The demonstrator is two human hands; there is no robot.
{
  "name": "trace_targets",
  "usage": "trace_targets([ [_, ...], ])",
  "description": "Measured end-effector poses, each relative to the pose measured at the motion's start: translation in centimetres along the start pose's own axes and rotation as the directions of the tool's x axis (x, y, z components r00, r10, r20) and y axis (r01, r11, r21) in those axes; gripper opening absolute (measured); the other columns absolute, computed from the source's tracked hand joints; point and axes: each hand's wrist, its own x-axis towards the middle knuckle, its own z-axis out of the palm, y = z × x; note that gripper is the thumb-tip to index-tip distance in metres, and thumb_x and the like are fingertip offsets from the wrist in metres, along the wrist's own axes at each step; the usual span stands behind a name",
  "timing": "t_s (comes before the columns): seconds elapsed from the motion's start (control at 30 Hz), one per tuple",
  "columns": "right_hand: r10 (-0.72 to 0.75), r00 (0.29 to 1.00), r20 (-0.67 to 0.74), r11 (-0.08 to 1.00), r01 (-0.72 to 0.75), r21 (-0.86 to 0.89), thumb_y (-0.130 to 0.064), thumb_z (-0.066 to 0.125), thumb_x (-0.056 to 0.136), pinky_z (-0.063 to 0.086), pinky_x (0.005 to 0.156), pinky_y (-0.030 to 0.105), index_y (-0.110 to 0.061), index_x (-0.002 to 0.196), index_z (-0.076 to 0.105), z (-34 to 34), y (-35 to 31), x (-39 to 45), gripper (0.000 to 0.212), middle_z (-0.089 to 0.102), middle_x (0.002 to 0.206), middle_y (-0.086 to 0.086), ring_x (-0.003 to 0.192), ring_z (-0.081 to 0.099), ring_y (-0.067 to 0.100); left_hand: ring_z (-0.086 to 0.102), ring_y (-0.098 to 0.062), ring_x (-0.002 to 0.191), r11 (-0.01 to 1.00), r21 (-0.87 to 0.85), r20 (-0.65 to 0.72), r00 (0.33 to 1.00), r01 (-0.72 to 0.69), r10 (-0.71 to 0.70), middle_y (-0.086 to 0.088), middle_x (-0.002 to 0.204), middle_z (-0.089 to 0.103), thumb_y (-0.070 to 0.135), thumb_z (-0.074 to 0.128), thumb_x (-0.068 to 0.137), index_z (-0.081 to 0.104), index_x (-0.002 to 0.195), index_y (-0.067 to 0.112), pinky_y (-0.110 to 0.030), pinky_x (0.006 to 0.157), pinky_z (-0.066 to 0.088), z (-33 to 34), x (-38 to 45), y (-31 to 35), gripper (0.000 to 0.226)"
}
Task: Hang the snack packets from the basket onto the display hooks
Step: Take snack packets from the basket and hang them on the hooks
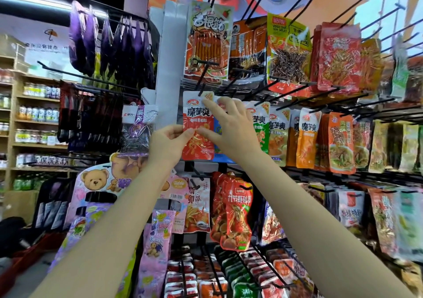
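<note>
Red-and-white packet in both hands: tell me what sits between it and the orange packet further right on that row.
In the head view, the right hand covers a blue packet beside the red-and-white packet; then green-and-white packets hang before the orange packet.

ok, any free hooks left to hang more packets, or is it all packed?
Free: bare black hooks upper right, above the red packets. Crowded: the middle row right of the red-and-white packet, held by left hand and right hand, plus the rows below.
</note>
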Motion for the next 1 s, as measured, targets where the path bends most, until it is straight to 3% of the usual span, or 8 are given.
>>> trace_targets([
  [0.23,-0.022,0.999,-0.025,0.999,0.023,0.034,-0.048,0.062,0.095,0.038,0.106,0.047,-0.024,0.147,0.049,0.5,0.3,-0.4,0.058,0.05,0.139,0.009,0.131,0.042,0.031,0.071,-0.014,0.09,0.997,0.078,-0.004,1.0,-0.011,0.011,-0.001,0.103,0.074,0.021,0.073,0.092,0.07,0.099,0.021,-0.028,0.08,0.057,-0.2,0.3,-0.7,0.008],
  [0.37,0.006,0.993,-0.122,0.982,0.017,0.189,-0.043,0.06,0.097,0.04,0.102,0.046,-0.021,0.14,0.056,-0.9,1.1,-2.7,0.049,0.053,0.134,0.008,0.126,0.047,0.029,0.052,-0.012,0.125,0.87,0.466,-0.007,0.983,-0.16,0.184,0.006,0.14,0.053,0.045,0.067,0.094,0.043,0.15,0.02,-0.035,0.105,0.044,-0.8,-1.5,0.0,0.066],
  [0.47,0.037,0.98,-0.197,0.959,0.021,0.283,-0.039,0.057,0.099,0.038,0.1,0.038,-0.018,0.133,0.062,-3.0,2.4,-6.4,0.04,0.057,0.124,0.004,0.118,0.051,0.024,0.034,-0.002,0.133,0.648,0.613,0.099,0.857,-0.452,0.505,0.0,0.147,0.046,0.04,0.059,0.1,0.043,0.149,0.018,-0.021,0.113,0.024,0.1,-5.2,1.3,0.056],
  [0.57,0.067,0.974,-0.214,0.95,0.004,0.313,-0.034,0.055,0.099,0.043,0.094,0.036,-0.012,0.123,0.066,-5.3,4.9,-11.9,0.034,0.061,0.113,0.004,0.109,0.055,0.021,0.047,-0.007,0.123,0.543,0.519,0.262,0.728,-0.66,0.634,-0.001,0.131,0.058,0.032,0.053,0.099,0.057,0.134,0.012,-0.023,0.108,0.035,4.1,-10.0,1.4,0.04],
  [0.7,0.17,0.976,-0.138,0.955,-0.128,0.269,-0.029,0.051,0.1,0.046,0.078,0.043,-0.006,0.106,0.07,-7.2,10.3,-22.1,0.03,0.065,0.091,0.005,0.085,0.059,0.025,0.059,-0.021,0.114,0.551,0.358,0.479,0.655,-0.754,0.585,-0.005,0.121,0.065,0.028,0.052,0.099,0.064,0.126,0.009,-0.032,0.099,0.044,12.1,-16.6,-3.0,0.035],
  [0.83,0.319,0.946,0.051,0.942,-0.322,0.089,-0.03,0.051,0.1,0.044,0.069,0.042,-0.006,0.102,0.07,-8.6,17.6,-34.3,0.031,0.063,0.081,0.007,0.076,0.058,0.027,0.061,-0.025,0.109,0.655,0.301,0.667,0.643,-0.694,0.375,-0.005,0.118,0.066,0.028,0.054,0.099,0.065,0.125,0.01,-0.041,0.091,0.05,21.2,-23.1,-10.9,0.034],
  [0.93,0.493,0.849,0.19,0.868,-0.495,-0.039,-0.031,0.051,0.097,0.042,0.063,0.041,-0.006,0.094,0.07,-10.0,23.0,-45.6,0.031,0.061,0.076,0.008,0.071,0.057,0.03,0.063,-0.026,0.109,0.721,0.3,0.773,0.602,-0.625,0.2,-0.006,0.119,0.067,0.031,0.052,0.099,0.066,0.123,0.011,-0.04,0.091,0.05,27.8,-29.0,-17.6,0.034],
  [1.0,0.631,0.716,0.297,0.771,-0.623,-0.135,-0.03,0.053,0.093,0.046,0.062,0.042,-0.008,0.092,0.069,-11.3,25.9,-54.0,0.027,0.062,0.076,0.01,0.071,0.06,0.034,0.063,-0.028,0.109,0.764,0.3,0.834,0.545,-0.571,0.08,-0.007,0.118,0.068,0.033,0.05,0.097,0.067,0.121,0.011,-0.041,0.09,0.051,31.7,-33.6,-22.1,0.037],
])
